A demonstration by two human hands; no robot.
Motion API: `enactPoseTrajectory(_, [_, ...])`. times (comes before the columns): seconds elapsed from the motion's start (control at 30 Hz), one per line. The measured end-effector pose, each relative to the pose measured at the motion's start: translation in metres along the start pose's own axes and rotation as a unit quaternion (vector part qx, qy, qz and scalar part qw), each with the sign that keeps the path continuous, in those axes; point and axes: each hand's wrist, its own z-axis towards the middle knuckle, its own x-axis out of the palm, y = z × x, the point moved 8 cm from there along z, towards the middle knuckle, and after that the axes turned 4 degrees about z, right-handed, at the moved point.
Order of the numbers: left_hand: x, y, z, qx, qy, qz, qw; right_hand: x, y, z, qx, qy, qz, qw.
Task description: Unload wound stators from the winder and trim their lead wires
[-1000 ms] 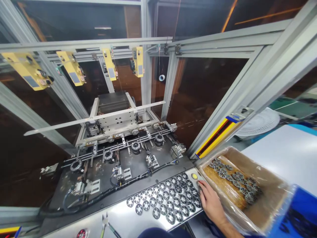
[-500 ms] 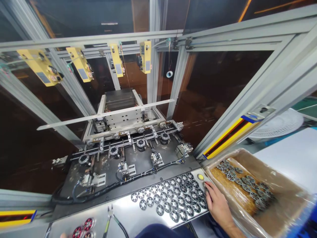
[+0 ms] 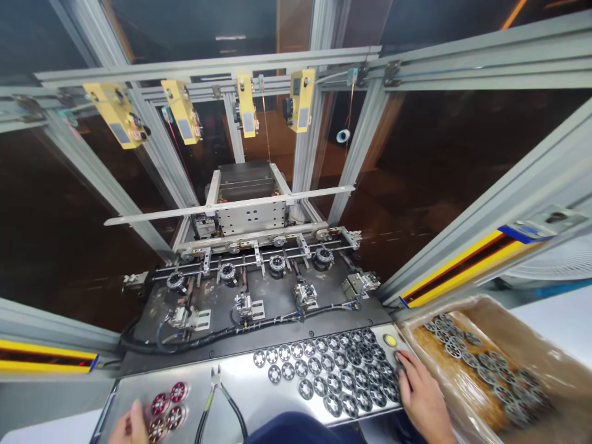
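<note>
My right hand (image 3: 424, 394) rests at the right end of the metal tray (image 3: 240, 376), its fingers stretched toward a small spot beside a yellow button (image 3: 390, 340). What lies under the fingertips is hidden. Left of it lie many round, dark-rimmed slotted cores (image 3: 333, 383) in rows. At the lower left, my left hand (image 3: 128, 427) is partly in view, fingers apart and nothing visible in them. Close to its right lie several cores wound with reddish wire (image 3: 174, 417). Cutting pliers (image 3: 215, 387) with dark and green handles lie between the two groups.
Behind the tray stands a winding machine with round fixtures (image 3: 277, 265) in a row. Yellow boxes (image 3: 246, 108) hang from the frame above. A plastic-lined carton (image 3: 504, 327) of cores is at right. Yellow-black sensor bars (image 3: 456, 266) flank the opening.
The view has swung left, so everything sits further right. More of my left hand shows beside the wound cores. My right hand stays by the yellow button.
</note>
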Motion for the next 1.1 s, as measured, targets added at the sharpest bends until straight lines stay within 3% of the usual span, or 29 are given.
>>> enactPoseTrajectory(0.63, [0.005,-0.001,-0.009,0.017,0.012,-0.013,1.0,-0.005,-0.007,-0.015,-0.063,0.031,0.028,0.997])
enactPoseTrajectory(0.83, [0.003,-0.003,-0.011,0.019,0.006,-0.019,1.0,-0.006,-0.009,-0.009,-0.059,0.046,0.003,0.997])
enactPoseTrajectory(0.97, [0.002,-0.005,-0.012,0.021,0.002,-0.027,0.999,-0.012,-0.007,-0.005,-0.062,0.024,0.023,0.998])
enactPoseTrajectory(1.1, [0.002,-0.005,-0.012,0.023,0.002,-0.032,0.999,-0.012,-0.011,-0.003,-0.032,0.034,0.037,0.998])
